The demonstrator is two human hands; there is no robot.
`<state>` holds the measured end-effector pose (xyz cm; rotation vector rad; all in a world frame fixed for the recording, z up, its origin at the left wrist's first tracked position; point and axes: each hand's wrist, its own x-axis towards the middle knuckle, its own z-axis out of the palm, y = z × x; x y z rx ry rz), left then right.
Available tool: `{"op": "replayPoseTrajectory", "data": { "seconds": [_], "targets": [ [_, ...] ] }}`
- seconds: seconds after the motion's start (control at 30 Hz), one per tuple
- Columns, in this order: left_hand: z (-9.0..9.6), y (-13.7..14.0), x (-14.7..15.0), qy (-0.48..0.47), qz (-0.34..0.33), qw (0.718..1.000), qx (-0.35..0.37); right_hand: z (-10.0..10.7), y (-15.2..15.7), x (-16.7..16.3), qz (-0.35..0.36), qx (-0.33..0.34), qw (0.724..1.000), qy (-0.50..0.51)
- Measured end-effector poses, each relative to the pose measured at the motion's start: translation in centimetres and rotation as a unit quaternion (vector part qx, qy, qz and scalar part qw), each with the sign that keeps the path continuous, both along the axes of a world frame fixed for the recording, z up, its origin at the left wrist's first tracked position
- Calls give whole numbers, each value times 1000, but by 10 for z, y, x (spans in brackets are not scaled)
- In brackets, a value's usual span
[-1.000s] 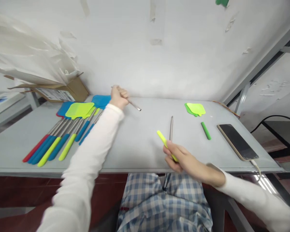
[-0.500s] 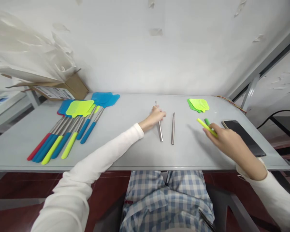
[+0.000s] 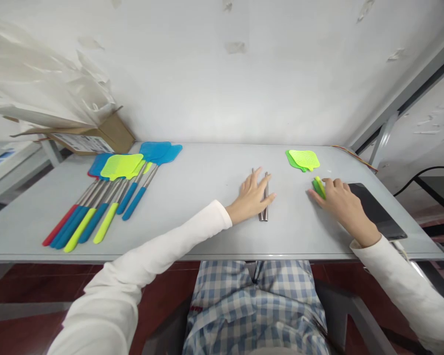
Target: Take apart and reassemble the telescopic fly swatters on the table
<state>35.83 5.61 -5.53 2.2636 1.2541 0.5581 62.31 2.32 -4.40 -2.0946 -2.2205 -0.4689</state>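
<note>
Metal rods (image 3: 266, 212), side by side, partly beneath the left hand (image 3: 248, 198) (fingers spread wide, nothing clasped)

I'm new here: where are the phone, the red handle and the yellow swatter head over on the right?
Phone (image 3: 381, 212): head view, on its dark screen, partly hidden by the right hand (image 3: 342, 204).
Red handle (image 3: 61, 225): head view, middle of the grip.
Yellow swatter head (image 3: 306, 159): head view, centre of the mesh.
</note>
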Motion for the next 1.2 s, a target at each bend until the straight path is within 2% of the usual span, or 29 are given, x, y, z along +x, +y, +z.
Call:
{"op": "replayPoseTrajectory", "data": {
  "seconds": [0.07, 0.13, 0.27, 0.37, 0.53, 0.7, 0.83, 0.93, 1.03, 1.13, 1.2],
  "targets": [
    [-4, -4, -1, 2, -48, 999, 5, -3, 2, 1, 21, 16, 999, -18],
    [-9, -6, 0, -4, -68, 998, 12, -4, 4, 3, 22, 20, 999, -24],
    [-16, -8, 12, -3, -72, 997, 40, -1, 5, 4, -9, -4, 1000, -8],
    [-13, -8, 26, 18, -65, 996, 63, 3, 4, 4, -26, -19, 999, -9],
    [-8, -5, 50, 34, -61, 995, 73, 5, 1, 2, -24, 22, 999, -38],
    [-13, -3, 81, -31, -82, 992, 92, 7, 1, -5, 13, 66, 998, -10],
    [-5, -2, 91, -106, -69, 987, 101, 3, -4, -18, 49, 75, 994, 63],
    [7, 2, 71, -133, -57, 982, 118, -3, -10, -31, 85, 66, 984, 140],
    [14, 9, 23, -112, -24, 985, 127, -6, -11, -42, 114, 41, 972, 203],
    [13, 12, -40, -56, 83, 984, 147, -7, -7, -52, 151, 11, 968, 198],
    [9, 8, -86, -2, 188, 968, 166, -7, -2, -57, 177, -7, 968, 176]
  ]
}}
